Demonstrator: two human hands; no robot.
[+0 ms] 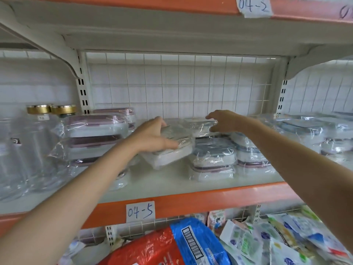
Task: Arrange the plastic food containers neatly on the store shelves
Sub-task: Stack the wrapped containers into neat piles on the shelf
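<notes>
Left hand [152, 136] grips a tilted wrapped container [172, 148], fingertips hidden behind it. To its right, the right hand [223, 121] hovers spread, holding nothing, over blurred stacks [214, 157].

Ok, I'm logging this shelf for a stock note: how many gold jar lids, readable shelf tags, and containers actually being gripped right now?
Gold jar lids: 2
Readable shelf tags, 04-2 and 04-5: 2
Containers gripped: 1, the tilted container in the left hand
Total: 5
</notes>
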